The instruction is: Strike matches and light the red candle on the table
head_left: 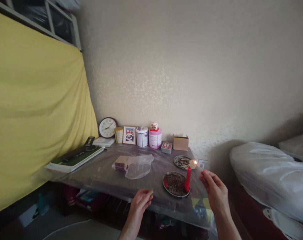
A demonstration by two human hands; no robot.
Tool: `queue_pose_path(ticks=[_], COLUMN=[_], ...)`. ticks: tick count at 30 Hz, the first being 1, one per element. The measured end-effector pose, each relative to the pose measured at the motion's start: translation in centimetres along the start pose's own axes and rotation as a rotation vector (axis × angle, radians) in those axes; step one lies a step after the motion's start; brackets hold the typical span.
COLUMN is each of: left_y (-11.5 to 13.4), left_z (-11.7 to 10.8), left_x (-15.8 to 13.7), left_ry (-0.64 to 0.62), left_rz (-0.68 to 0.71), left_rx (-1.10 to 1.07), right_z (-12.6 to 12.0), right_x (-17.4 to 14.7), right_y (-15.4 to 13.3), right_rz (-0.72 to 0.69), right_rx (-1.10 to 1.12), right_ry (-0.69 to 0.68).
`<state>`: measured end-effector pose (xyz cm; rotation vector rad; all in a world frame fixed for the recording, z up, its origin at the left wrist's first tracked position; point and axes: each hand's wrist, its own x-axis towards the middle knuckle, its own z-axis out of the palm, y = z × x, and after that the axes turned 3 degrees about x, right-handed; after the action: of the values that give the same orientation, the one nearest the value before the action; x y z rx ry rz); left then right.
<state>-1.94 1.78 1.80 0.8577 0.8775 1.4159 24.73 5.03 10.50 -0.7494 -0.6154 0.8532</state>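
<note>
My right hand (215,188) pinches a burning match (199,166), its flame pointing up and to the left. Just left of the flame, a red candle (188,178) stands upright on a round metal plate (177,195) with dark residue; I cannot make out a flame on its wick. A piece of red wax (166,181) lies at the plate's left side. At the table's front edge my left hand (138,203) is closed on a small matchbox (150,192), mostly hidden by the fingers. Behind the candle, a second plate (176,161) holds several thin sticks.
An opened pack of small boxes (121,162) in clear plastic (141,166) lies mid-table. Along the wall stand a clock (108,127), a panda picture (129,135), tins (142,137) and a cardboard box (181,143). A thick book (76,158) lies left; white bags (264,173) bulge at right.
</note>
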Motion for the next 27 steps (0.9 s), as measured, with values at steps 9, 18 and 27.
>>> queue_pose_path(ticks=[9, 18, 27], left_y=[0.44, 0.64, 0.34], left_z=[0.21, 0.39, 0.17], left_x=[-0.30, -0.37, -0.19], left_ry=[0.006, 0.004, 0.008], left_rz=[0.008, -0.001, 0.003], left_rx=[-0.007, -0.006, -0.006], right_z=[-0.17, -0.14, -0.15], right_x=[-0.11, -0.15, -0.08], right_y=[-0.04, 0.00, 0.38], right_rz=[-0.075, -0.120, -0.158], right_rx=[-0.219, -0.304, -0.396], right_ry=[0.001, -0.006, -0.018])
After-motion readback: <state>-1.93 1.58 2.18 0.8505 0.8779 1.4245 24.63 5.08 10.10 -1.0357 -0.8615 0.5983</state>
